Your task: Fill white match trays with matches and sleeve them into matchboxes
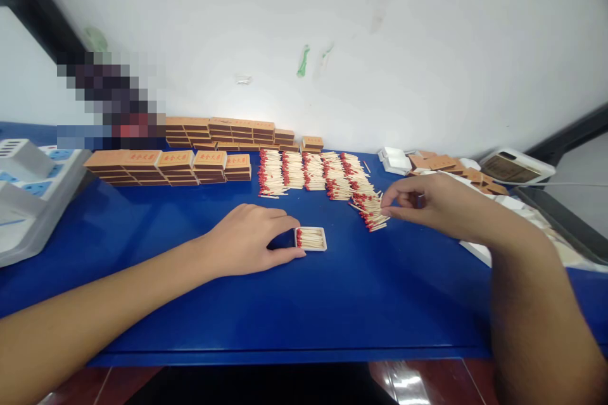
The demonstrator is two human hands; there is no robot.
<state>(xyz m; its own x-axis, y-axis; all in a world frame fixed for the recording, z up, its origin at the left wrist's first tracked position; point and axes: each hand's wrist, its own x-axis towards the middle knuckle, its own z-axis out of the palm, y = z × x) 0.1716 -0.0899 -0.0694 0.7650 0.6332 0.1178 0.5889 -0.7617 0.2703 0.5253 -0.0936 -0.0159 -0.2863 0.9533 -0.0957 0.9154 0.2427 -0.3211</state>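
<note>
My left hand [256, 239] grips a small white matchbox tray [325, 242] by its left end, thumb below and forefinger above. Inside the tray lie matches [311, 238] with their red heads to the left. Over on the right, my right hand [422, 199] is closed in a pinch on the stick ends of matches at the edge of a loose pile [368, 205]. How many it pinches cannot be made out. Behind the tray, more red-headed matches [313, 171] lie in several long heaps on the blue table [294, 304].
Orange matchboxes [142, 168] stand stacked at the left, with another stack [237, 130] along the wall. White trays [395, 160], orange sleeves [441, 163] and a phone-like device [515, 168] lie at the right. A white-and-blue plastic holder [42, 196] occupies the left edge.
</note>
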